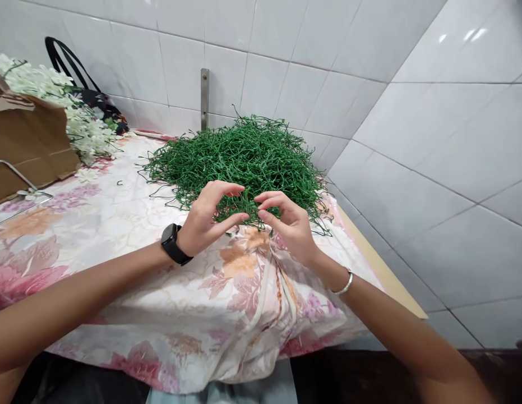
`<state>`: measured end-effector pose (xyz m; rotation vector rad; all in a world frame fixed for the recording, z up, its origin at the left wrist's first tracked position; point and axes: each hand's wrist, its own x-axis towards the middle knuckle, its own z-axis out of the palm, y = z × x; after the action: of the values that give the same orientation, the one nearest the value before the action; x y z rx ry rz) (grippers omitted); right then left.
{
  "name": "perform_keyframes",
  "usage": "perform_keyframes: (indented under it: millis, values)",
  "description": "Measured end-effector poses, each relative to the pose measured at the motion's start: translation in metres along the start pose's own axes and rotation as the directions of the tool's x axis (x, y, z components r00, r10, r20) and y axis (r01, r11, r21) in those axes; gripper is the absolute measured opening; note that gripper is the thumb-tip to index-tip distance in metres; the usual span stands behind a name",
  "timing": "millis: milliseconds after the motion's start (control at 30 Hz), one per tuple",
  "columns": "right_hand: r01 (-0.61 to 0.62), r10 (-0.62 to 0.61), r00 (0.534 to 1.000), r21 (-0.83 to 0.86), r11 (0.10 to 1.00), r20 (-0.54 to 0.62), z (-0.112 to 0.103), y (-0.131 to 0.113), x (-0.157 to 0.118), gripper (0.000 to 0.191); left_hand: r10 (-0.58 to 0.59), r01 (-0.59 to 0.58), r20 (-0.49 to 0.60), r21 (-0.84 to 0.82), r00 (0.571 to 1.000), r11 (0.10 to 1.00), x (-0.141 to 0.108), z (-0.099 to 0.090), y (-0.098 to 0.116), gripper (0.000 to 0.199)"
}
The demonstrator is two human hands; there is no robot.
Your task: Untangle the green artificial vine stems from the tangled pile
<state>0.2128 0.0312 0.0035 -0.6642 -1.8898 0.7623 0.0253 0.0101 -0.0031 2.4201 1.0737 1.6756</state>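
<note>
By tiled walls [264, 33] — stems [239, 157] heap on cloth [130, 224] (floral).

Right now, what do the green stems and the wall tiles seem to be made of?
Green stems: probably plastic, perhaps over wire; slightly shiny, thin and kinked. Wall tiles: likely glazed ceramic; smooth, glossy, whitish, with bright light reflections.

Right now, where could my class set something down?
Most room: the floral cloth between the brown cardboard and the green pile, beyond the left forearm, around one small dark bit. A narrow strip of tan board shows between cloth and right-hand wall. Crowded: the pile's near edge, where the left hand and right hand are, and the far left, with white flowers.
</note>
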Motion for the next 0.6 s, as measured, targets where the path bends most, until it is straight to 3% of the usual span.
perform_keyframes:
  millis: [200,367,600]
  values:
    - [-0.086,0.085,0.995,0.027,0.996,0.046,0.0003,-0.0019,-0.0029,0.002,0.025,-0.027,0.023,0.094,0.999,0.995,-0.0026,0.0030,-0.0029,0.034]
    - [-0.007,0.006,0.999,0.034,0.999,0.035,0.0019,-0.0009,-0.0035,0.006,0.058,-0.061,0.026,0.140,0.998,0.988,-0.0045,0.0038,-0.0041,0.030]
    - [0.013,-0.013,1.000,-0.031,0.999,0.013,0.0034,0.0012,-0.0037,0.011,0.029,-0.034,0.063,0.091,0.998,0.995,-0.0075,0.0062,-0.0048,0.045]
